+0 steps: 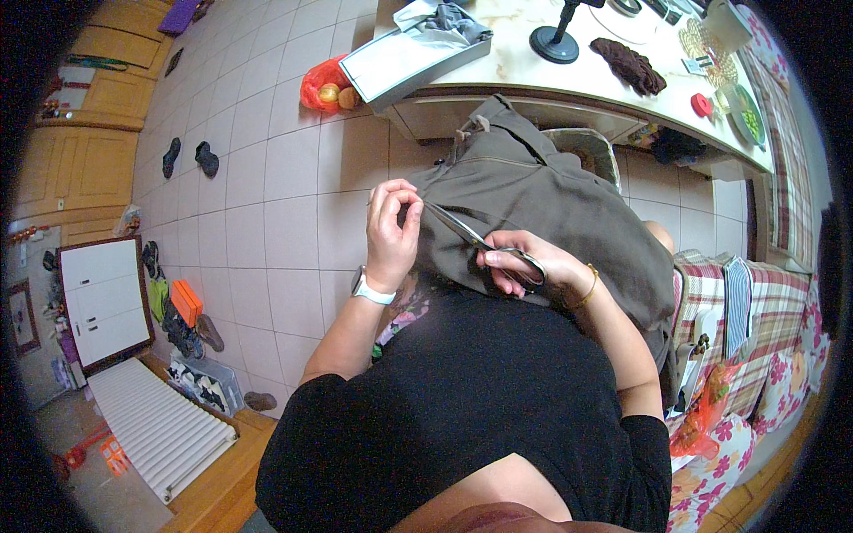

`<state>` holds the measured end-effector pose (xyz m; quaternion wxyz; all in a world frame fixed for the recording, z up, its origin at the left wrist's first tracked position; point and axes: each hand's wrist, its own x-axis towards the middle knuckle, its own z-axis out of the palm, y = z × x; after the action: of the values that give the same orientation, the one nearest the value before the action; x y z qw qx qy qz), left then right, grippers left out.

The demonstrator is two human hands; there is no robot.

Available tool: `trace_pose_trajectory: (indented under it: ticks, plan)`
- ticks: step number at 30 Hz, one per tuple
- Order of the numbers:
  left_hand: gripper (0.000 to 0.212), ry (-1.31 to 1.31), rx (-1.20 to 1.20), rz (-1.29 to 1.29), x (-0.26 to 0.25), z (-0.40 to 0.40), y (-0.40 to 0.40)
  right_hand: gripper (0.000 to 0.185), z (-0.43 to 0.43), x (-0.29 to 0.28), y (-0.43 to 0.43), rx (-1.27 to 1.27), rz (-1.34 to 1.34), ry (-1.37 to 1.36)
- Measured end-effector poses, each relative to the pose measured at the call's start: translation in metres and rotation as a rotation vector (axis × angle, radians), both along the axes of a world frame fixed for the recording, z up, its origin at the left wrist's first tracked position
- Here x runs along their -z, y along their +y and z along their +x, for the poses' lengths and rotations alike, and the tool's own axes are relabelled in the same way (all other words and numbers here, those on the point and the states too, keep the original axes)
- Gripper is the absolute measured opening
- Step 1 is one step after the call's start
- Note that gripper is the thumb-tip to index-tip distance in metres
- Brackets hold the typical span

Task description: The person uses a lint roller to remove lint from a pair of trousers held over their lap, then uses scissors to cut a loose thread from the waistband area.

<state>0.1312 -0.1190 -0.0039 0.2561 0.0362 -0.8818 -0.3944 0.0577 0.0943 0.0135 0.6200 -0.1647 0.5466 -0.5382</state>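
My right hand (523, 263) grips a pair of scissors (466, 232) by the handles, the blades aimed up and left. The blade tips reach the fingertips of my left hand (393, 230), where thumb and index finger meet in a pinch. Whether something thin is held there is too small to tell. A dark olive-grey garment (533, 193) covers my lap under the scissors, with a zip-like seam and a drawstring or tie at its far end. The scissor blades appear close together.
Ahead stands a marble-look table (493, 73) with an open box (406, 60), a black stand base (554, 45), a brown cloth (626, 65) and a green bowl (746, 116). A red plastic bag (326, 86) holds round items beside it. A plaid-covered sofa (700, 273) lies to the right.
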Motion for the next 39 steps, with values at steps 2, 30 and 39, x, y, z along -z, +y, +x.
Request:
trace_pose_trajectory:
  ticks: [2,30,39]
  plan:
    - [0.007,0.002,0.002,-0.017,0.0,0.0,-0.001,0.031,0.0,-0.001,-0.001,0.001,0.007,0.009]
    - [0.006,0.111,-0.043,0.06,0.001,-0.014,-0.01,0.022,-0.003,-0.014,0.019,0.098,-0.116,0.0]
    - [0.013,0.201,0.286,-0.321,-0.032,-0.122,0.078,0.048,-0.005,-0.033,0.07,0.306,-0.318,-0.026]
